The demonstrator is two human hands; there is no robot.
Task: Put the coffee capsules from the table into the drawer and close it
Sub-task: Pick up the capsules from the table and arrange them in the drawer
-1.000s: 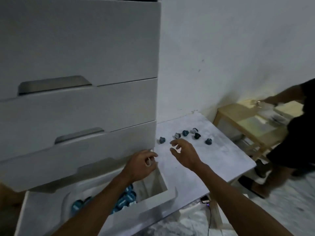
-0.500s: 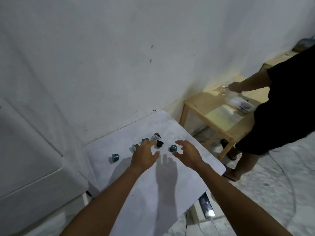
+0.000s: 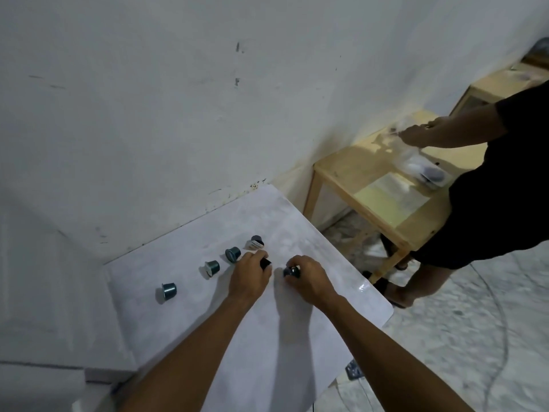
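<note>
Your left hand [image 3: 249, 278] sits low over the white worktop [image 3: 297, 227], its fingers curled and pinching a dark capsule [image 3: 266, 263]. Just beside it, your right hand [image 3: 310, 278] has its fingers curled round a second capsule [image 3: 289, 271]. Four more lie loose on the worktop: the far-left capsule [image 3: 167, 292] well apart from your hands, the tipped capsule [image 3: 212, 266], the teal capsule [image 3: 232, 253] just beside your left fingers, and the wall-side capsule [image 3: 255, 242]. To your right, another person [image 3: 490, 179] in black reaches over a wooden table [image 3: 350, 171].
</note>
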